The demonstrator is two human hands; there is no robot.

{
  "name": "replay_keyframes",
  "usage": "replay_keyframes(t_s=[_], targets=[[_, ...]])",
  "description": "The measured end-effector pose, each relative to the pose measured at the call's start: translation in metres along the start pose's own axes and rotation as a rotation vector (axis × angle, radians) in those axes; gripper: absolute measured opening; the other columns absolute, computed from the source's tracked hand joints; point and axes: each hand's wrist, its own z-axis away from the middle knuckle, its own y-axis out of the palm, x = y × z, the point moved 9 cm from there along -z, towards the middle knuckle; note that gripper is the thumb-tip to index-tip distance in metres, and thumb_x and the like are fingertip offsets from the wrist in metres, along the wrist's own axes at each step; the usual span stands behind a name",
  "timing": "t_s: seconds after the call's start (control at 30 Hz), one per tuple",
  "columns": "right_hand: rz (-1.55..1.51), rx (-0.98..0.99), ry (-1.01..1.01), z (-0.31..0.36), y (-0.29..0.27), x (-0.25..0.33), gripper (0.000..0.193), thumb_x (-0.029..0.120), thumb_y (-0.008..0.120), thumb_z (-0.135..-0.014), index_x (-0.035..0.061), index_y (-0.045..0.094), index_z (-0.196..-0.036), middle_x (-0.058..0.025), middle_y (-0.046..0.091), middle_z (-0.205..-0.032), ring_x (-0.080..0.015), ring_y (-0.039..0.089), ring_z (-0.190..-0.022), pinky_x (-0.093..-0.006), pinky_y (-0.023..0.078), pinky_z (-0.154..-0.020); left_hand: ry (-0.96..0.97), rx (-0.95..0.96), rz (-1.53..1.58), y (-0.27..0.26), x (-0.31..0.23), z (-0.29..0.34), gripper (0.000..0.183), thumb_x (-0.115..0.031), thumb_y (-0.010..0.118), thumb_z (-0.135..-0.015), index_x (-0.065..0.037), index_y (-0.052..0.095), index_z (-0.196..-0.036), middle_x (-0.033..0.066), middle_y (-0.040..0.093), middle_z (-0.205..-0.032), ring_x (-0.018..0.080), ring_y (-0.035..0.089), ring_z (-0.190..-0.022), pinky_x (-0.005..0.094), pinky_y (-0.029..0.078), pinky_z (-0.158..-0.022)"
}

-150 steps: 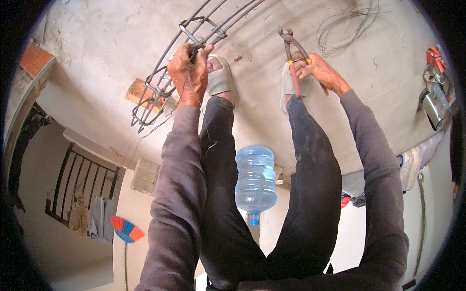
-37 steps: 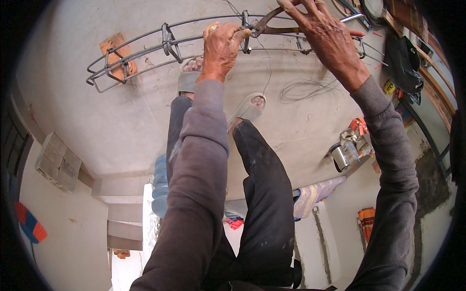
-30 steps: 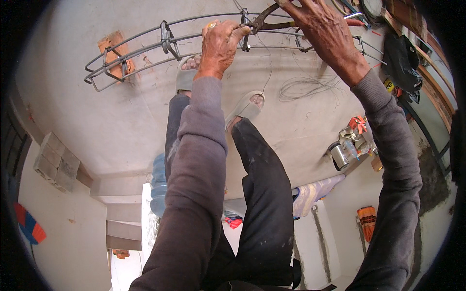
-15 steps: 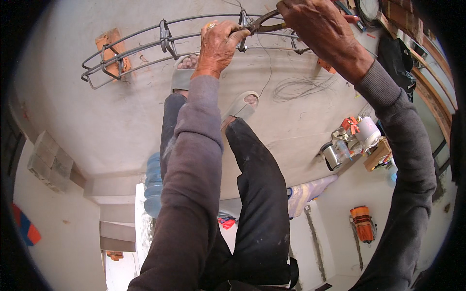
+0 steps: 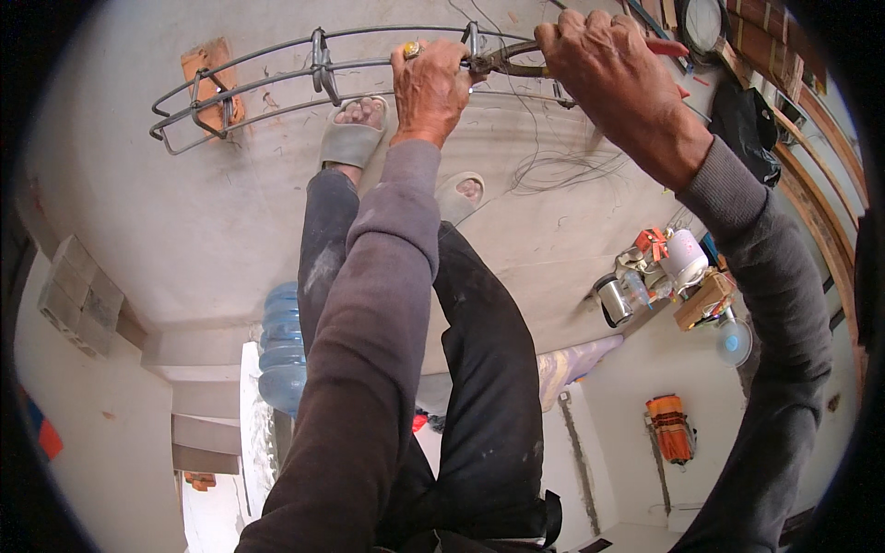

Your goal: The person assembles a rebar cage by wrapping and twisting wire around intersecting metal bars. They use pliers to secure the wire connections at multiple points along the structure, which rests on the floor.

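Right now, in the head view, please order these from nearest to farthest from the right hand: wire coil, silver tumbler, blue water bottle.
1. Wire coil: below the right hand.
2. Silver tumbler: farther down, right side.
3. Blue water bottle: on the left side.

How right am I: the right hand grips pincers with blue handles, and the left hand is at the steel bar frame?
Not quite: the handles are red, not blue, as the head view shows. The right hand does grip the pincers, and the left hand is at the steel bar frame.
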Motion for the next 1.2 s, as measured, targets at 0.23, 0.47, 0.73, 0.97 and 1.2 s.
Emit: replay_keyframes(t_s=[0.23,0.47,0.73,0.97,1.2], targets=[[-0.046,-0.253,-0.017,0.013,-0.019,0.006,0.01,0.015,0.063,-0.085,0.0072,0.057,-0.085,-0.0038,0.056,-0.069,-0.0139,0.064,-0.064,-0.0268,0.05,-0.055,0.037,0.008,-0.114,0.003,0.004,0.006,0.01,-0.018,0.072,-0.081,-0.012,0.072,-0.089,0.0047,0.066,-0.088,0.0256,0.061,-0.09,0.041,0.034,-0.092],[-0.52,-0.147,0.071,0.029,0.0,0.001,0.016,0.015,0.06,-0.091,-0.0001,0.058,-0.089,-0.0173,0.065,-0.077,-0.0283,0.07,-0.074,-0.0407,0.055,-0.061,0.083,-0.036,-0.124,0.002,0.003,0.008,0.01,-0.016,0.071,-0.08,-0.013,0.072,-0.09,0.0051,0.066,-0.088,0.0247,0.061,-0.09,0.041,0.034,-0.091],[-1.013,0.242,0.155,0.041,0.062,0.019,0.015,0.014,0.057,-0.093,0.0004,0.054,-0.09,-0.0193,0.062,-0.076,-0.0314,0.063,-0.068,-0.042,0.051,-0.065,0.066,0.027,-0.147,0.009,0.005,0.009,0.019,-0.025,0.075,-0.081,-0.014,0.072,-0.097,0.0017,0.067,-0.093,0.0245,0.06,-0.097,0.0413,0.033,-0.094],[-1.927,0.826,0.371,0.067,0.069,0.061,0.013,0.013,0.053,-0.095,0.0019,0.057,-0.098,-0.0006,0.049,-0.068,-0.0124,0.05,-0.056,-0.0293,0.043,-0.045,0.1,0.034,-0.188,0.008,0.005,0.01,0.021,-0.024,0.074,-0.081,-0.014,0.071,-0.099,0.0015,0.067,-0.095,0.0239,0.06,-0.1,0.041,0.032,-0.093],[-2.924,1.125,0.614,0.073,0.044,0.113,0.019,0.012,0.046,-0.101,-0.0041,0.052,-0.109,-0.0043,0.051,-0.073,-0.0146,0.054,-0.06,-0.0319,0.052,-0.051,0.119,0.01,-0.142,0.006,0.005,0.011,0.026,-0.019,0.074,-0.077,-0.014,0.07,-0.102,0.0026,0.066,-0.096,0.0252,0.059,-0.102,0.042,0.032,-0.094]])
